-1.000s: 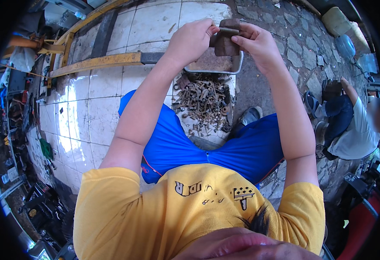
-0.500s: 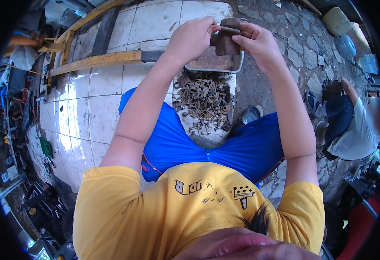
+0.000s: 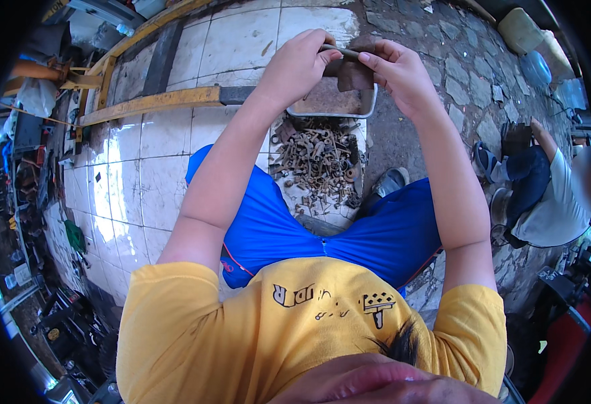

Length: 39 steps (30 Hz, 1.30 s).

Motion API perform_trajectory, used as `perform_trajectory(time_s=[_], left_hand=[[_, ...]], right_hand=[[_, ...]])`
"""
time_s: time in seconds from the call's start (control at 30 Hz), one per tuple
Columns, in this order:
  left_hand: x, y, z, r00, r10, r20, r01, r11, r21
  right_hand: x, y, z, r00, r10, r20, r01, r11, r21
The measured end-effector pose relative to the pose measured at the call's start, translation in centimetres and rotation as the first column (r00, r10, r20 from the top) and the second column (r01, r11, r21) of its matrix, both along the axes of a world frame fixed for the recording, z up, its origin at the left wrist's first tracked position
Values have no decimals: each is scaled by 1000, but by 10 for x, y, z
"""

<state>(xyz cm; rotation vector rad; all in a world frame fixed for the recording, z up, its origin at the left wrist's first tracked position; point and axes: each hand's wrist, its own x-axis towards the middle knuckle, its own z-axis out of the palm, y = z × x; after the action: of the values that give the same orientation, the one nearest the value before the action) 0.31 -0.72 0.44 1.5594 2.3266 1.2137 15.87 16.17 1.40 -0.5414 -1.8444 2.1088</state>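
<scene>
A brown, rusty-looking metal piece point(image 3: 354, 77) with a thin rod point(image 3: 346, 51) across its top is held up between my two hands over a shallow metal tray point(image 3: 366, 111). My left hand point(image 3: 299, 67) is closed on the rod's left end, thumb and forefinger pinching it. My right hand point(image 3: 400, 74) grips the piece's right side, thumb pressed near the rod. Below the tray, a heap of small worn nuts, bolts and metal bits point(image 3: 315, 161) lies on the floor between my legs.
A yellow-and-black metal frame point(image 3: 150, 106) lies at upper left on white tiles. Parts and tools point(image 3: 22, 195) crowd the left side. A seated person point(image 3: 544, 202) is at right on stone paving, near plastic jugs point(image 3: 536, 67). Black and red machinery point(image 3: 565, 303) stands at lower right.
The metal piece has tilted, with its rod now at a different slant and its top farther back. My left thumb has come down over the rod's end.
</scene>
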Motion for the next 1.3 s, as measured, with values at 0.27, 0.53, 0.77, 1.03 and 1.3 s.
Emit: perform_trajectory(time_s=[0.27, 0.53, 0.77, 1.03, 1.3], left_hand=[[1, 0, 5, 961, -2, 278, 41, 990, -132], [-3, 0, -1, 994, -76, 73, 81, 995, -66], [3, -4, 6, 995, -25, -102, 11, 991, -136], [5, -3, 4, 978, -7, -208, -19, 992, -126], [1, -3, 4, 967, -6, -254, -24, 993, -117]], right_hand=[[-3, 5, -11, 998, -26, -49, 34, 986, 162], [-4, -9, -7, 999, -43, 8, 44, 994, -104], [-4, -5, -10, 997, 7, 75, 2, 993, -119], [-4, -6, -11, 994, 58, 95, -43, 987, -156], [-5, -11, -9, 996, -9, 91, 19, 994, -111]])
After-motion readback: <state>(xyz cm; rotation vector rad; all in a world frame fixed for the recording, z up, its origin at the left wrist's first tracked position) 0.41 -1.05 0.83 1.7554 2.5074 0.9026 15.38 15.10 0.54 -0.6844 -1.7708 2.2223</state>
